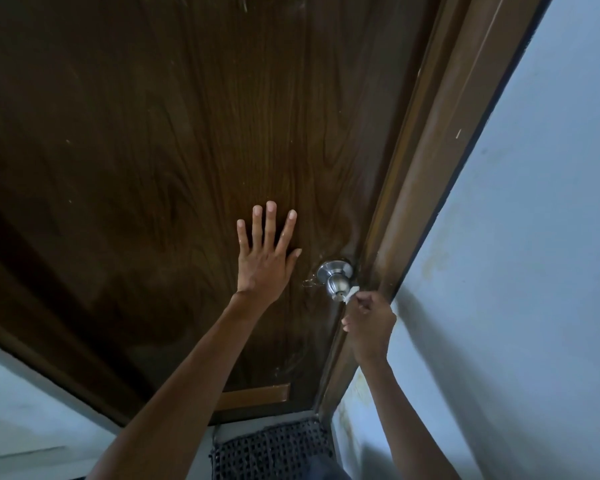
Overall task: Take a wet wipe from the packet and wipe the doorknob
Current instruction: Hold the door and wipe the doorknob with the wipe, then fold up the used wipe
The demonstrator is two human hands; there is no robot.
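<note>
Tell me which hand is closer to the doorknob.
Right. The right hand pinches the wet wipe against the doorknob; the left hand lies flat on the door, apart, to its left.

Wiping the doorknob
Left hand (266,263) lies flat on the door (153,150); right hand (369,322) pinches a wet wipe (351,292) against the doorknob (338,277).

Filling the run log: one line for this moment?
left hand flat on door | right hand pinching wet wipe at doorknob | phase: wiping

Dark wooden door (153,150), pale blue walls (534,237)
</note>
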